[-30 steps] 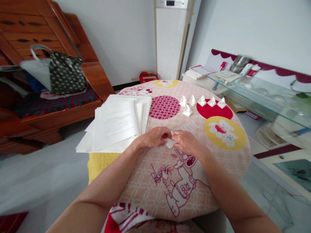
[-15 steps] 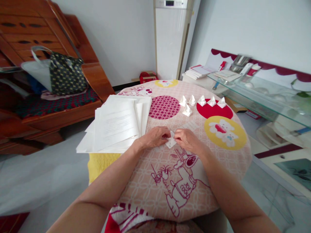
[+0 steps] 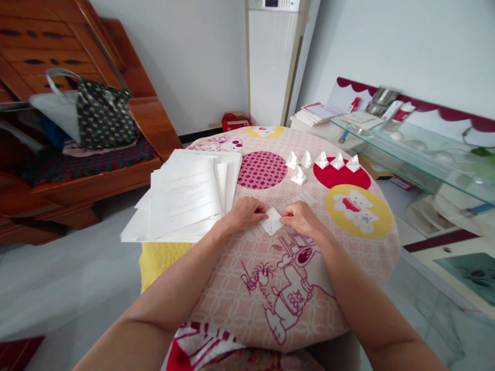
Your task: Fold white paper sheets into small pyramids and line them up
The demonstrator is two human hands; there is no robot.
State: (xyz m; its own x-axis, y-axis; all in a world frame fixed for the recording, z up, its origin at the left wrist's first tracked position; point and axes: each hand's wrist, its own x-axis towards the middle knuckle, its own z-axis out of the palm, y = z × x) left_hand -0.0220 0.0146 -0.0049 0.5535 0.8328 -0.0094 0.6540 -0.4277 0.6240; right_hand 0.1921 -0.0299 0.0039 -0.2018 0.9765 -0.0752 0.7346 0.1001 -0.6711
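Note:
A small folded paper diamond point(image 3: 272, 222) lies on the patterned tablecloth in front of me. My left hand point(image 3: 247, 212) pinches its left corner, fingers closed. On the opposite side, my right hand point(image 3: 300, 218) has its thumb and fingertips closed on the right corner. A crease runs down the middle of the white square. Beyond my hands stand several folded paper boats point(image 3: 322, 160), most of them in a row, with one paper boat point(image 3: 298, 175) set nearer to me.
To the left, a stack of white sheets point(image 3: 181, 201) overhangs the edge of the round table point(image 3: 240, 288). A glass-topped cabinet point(image 3: 410, 144) stands close on the right. At the left is a wooden bench point(image 3: 150, 118) with a patterned bag point(image 3: 102, 113) on it.
The paper now shows as a wider, flat diamond between my hands. My hands have moved slightly apart, and their fingers have gone from its upper part to its side corners.

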